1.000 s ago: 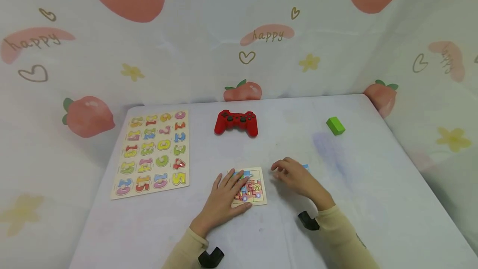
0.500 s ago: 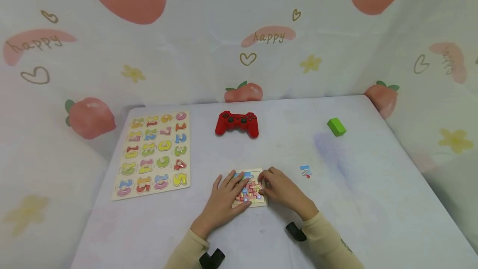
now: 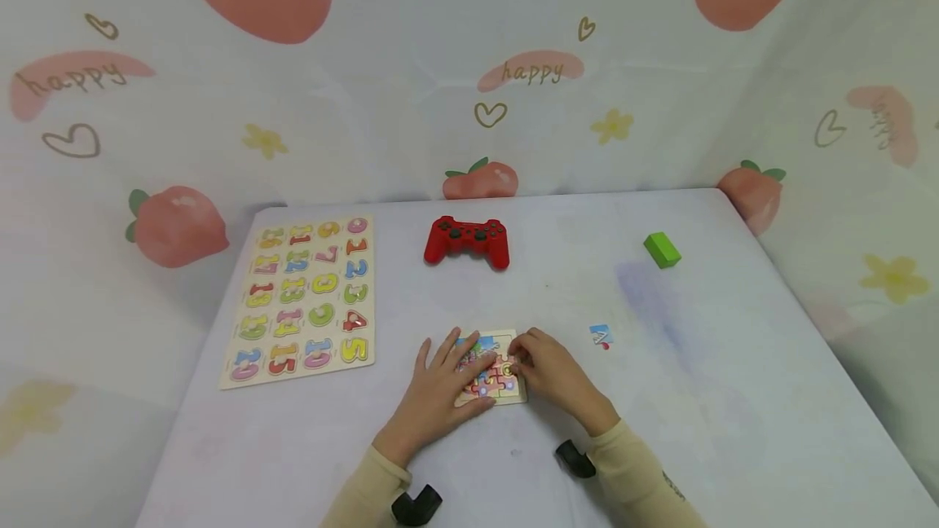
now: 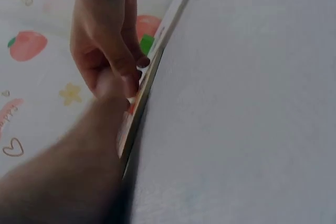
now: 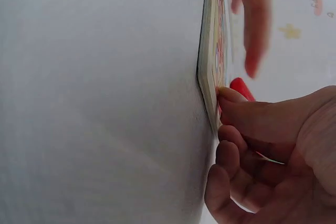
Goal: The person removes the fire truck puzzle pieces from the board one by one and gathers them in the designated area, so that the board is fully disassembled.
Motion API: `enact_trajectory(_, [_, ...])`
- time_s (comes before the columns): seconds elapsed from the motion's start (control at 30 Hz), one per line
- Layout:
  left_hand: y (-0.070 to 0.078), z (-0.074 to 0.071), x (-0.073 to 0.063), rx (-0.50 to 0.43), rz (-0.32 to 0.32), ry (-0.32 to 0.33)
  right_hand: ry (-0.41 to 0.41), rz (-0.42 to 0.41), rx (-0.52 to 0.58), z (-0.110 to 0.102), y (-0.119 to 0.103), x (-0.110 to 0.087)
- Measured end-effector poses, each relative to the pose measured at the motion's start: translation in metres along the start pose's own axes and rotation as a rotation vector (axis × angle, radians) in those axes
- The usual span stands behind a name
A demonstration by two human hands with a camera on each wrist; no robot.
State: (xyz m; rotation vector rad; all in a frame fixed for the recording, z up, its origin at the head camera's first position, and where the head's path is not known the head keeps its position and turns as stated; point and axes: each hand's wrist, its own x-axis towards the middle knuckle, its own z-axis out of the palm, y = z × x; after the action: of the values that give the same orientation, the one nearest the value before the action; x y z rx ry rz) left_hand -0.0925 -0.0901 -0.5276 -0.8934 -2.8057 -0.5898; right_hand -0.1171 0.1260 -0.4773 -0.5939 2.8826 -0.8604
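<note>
A small wooden jigsaw puzzle (image 3: 502, 400) with a colourful picture lies in front of me on the white-covered table. Across its left part my left hand (image 3: 431, 400) rests with fingers spread, covering some of the picture. My right hand (image 3: 559, 377) is at the puzzle's upper right, its bent fingers and thumb pinching at a jigsaw piece that they mostly hide. In the right wrist view the right thumb (image 5: 257, 119) reaches the puzzle's edge, with the other fingers curled below. A loose blue-and-white jigsaw piece (image 3: 601, 336) with a red spot lies to the right of the right hand.
A wooden number board (image 3: 301, 300) lies at the table's left. At the back middle is a red game controller (image 3: 466, 242), and a green block (image 3: 663, 250) sits at the back right. Behind the table hangs a peach-print cloth (image 3: 367, 137).
My right hand has moved left and down from beside the puzzle to its upper right, uncovering the loose piece. The left hand stays on the puzzle, its fingers shifting slightly.
</note>
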Motion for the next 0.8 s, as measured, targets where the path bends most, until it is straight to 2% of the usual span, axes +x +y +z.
enact_trajectory(0.13, [-0.0006,0.0010,0.0002,-0.054,0.097,-0.047,0.005,0.004,-0.003,0.0019,0.0001,-0.0002])
enact_trajectory(0.2, [-0.0004,0.0012,-0.0001,-0.068,0.119,-0.077,0.010,0.008,0.001,0.0022,-0.0003,-0.0002])
enact_trajectory(0.37, [0.0000,0.0009,-0.0012,-0.068,0.097,-0.103,0.018,0.023,0.003,0.0025,-0.0020,-0.0003])
enact_trajectory(0.57, [0.0009,-0.0022,-0.0016,-0.076,0.087,-0.101,0.029,0.059,0.016,0.0018,-0.0039,0.0001])
enact_trajectory(0.8, [-0.0001,-0.0023,-0.0010,-0.074,0.092,-0.107,0.052,0.095,0.104,0.0013,0.0010,0.0035])
